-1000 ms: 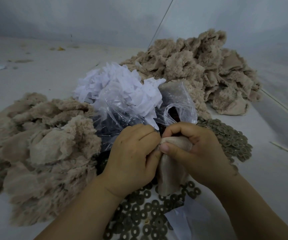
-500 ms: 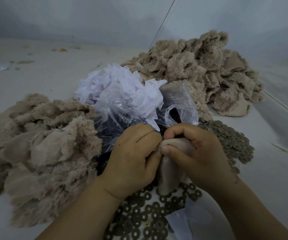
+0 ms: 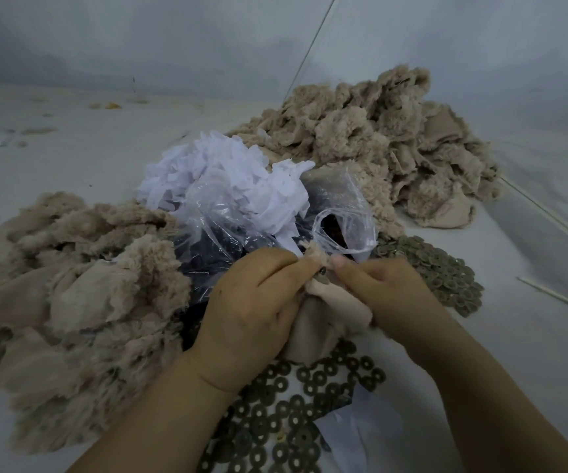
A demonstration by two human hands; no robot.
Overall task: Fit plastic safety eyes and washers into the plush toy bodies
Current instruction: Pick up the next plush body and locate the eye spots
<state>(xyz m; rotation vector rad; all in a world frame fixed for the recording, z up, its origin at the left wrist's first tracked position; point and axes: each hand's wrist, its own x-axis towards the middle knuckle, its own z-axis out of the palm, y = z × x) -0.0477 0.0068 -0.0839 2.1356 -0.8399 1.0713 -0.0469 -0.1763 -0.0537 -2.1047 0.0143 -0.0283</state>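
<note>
The left hand [image 3: 252, 308] and right hand [image 3: 392, 295] are bare. No gloves or rings. Both forearms are uncovered, without sleeves.

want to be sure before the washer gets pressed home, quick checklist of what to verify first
1. Left hand grips the plush body: ok.
2. Right hand pinches the same piece: ok.
3. Washer sits between the fingertips: ok.
4. Eye post through the fabric: cannot tell, hidden.
5. Spare washers lie near the hands: ok.
6. Clear bag is open: ok.
</note>
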